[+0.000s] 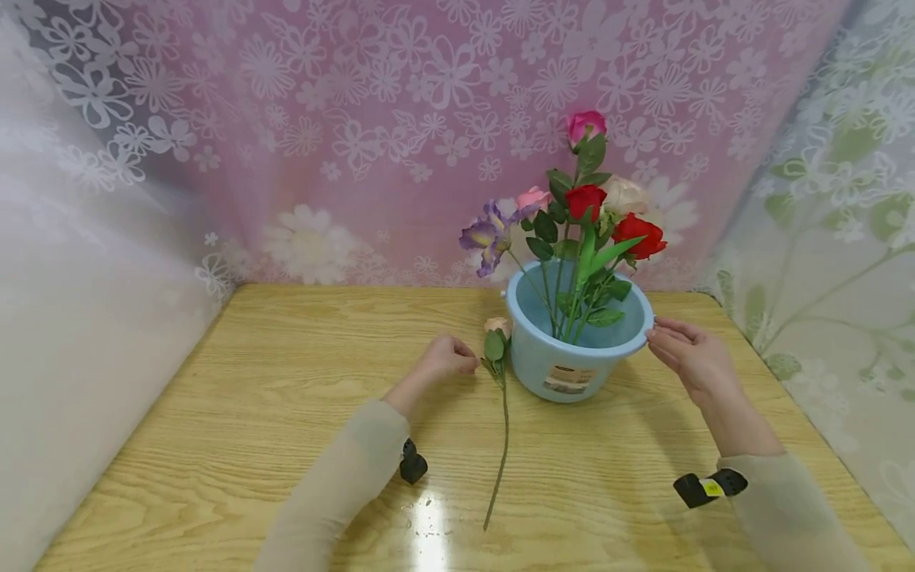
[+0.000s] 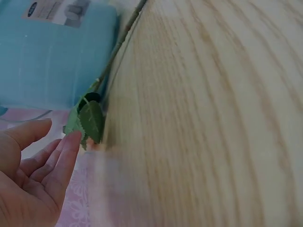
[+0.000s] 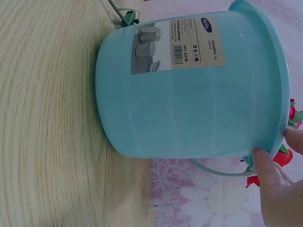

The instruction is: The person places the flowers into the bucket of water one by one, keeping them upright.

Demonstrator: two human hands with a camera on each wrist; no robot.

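A light blue bucket (image 1: 532,357) stands upright on the table with artificial flowers in it: a purple iris (image 1: 489,237), red roses (image 1: 584,202), and pink and cream blooms. My right hand (image 1: 696,361) pinches its rim at the right side; in the right wrist view, the thumb and a finger (image 3: 265,165) lie at the rim. Left of the bucket, a single peach rose (image 1: 495,349) lies flat, its stem towards me. Beside its head is my left hand (image 1: 446,357), holding nothing. The left wrist view shows these fingers (image 2: 66,161) loosely extended close to the green leaves (image 2: 90,118).
The wooden table (image 1: 300,365) reaches back to a pink floral curtain (image 1: 400,143). Pale curtains flank both sides. Small droplets (image 1: 427,508) dot the wood near the front. The bucket's handle (image 3: 222,174) hangs at the back, with a paper label (image 3: 177,45) on its wall.
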